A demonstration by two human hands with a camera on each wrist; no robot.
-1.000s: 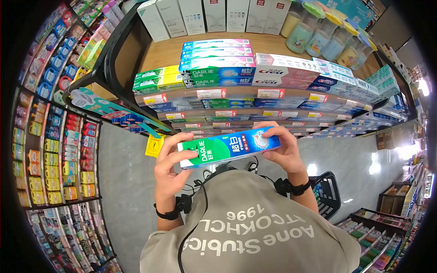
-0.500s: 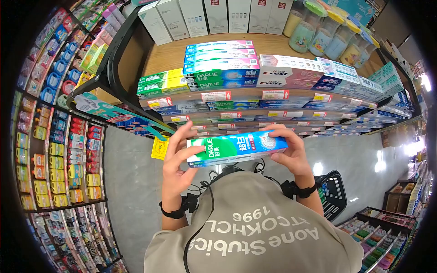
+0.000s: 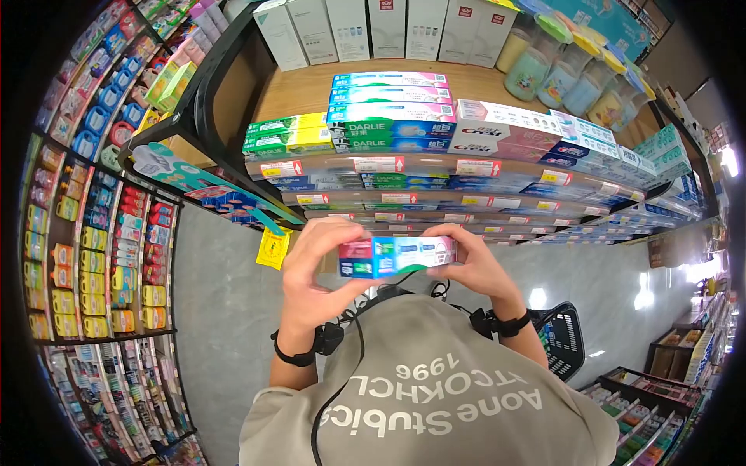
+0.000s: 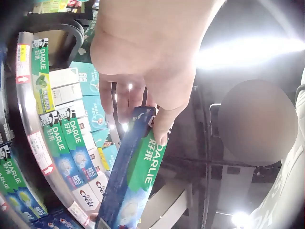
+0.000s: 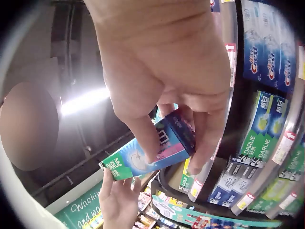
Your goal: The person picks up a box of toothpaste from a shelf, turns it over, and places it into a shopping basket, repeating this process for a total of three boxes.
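Both hands hold one DARLIE toothpaste box [image 3: 400,256] between them in front of the chest, its blue and pink side facing up in the head view. My left hand [image 3: 317,273] pinches one end, thumb below and fingers above; the left wrist view shows that thumb on the green part of the box [image 4: 131,171]. At the opposite end my right hand [image 3: 478,268] grips with thumb and fingers. The right wrist view has the box [image 5: 150,152] tilted, with the right hand [image 5: 167,81] over its dark end.
Stacked DARLIE boxes [image 3: 388,128] and Crest boxes [image 3: 505,128] line the shelf [image 3: 299,81] ahead, with white cartons [image 3: 388,29] and lidded bottles [image 3: 571,74] behind. A black basket [image 3: 563,338] is on the floor at the right. Shelves of bottles [image 3: 93,268] stand at the left.
The box has been turned about its long axis, from its large green and blue DARLIE face to a side with pink and blue. Both hands still hold its ends.
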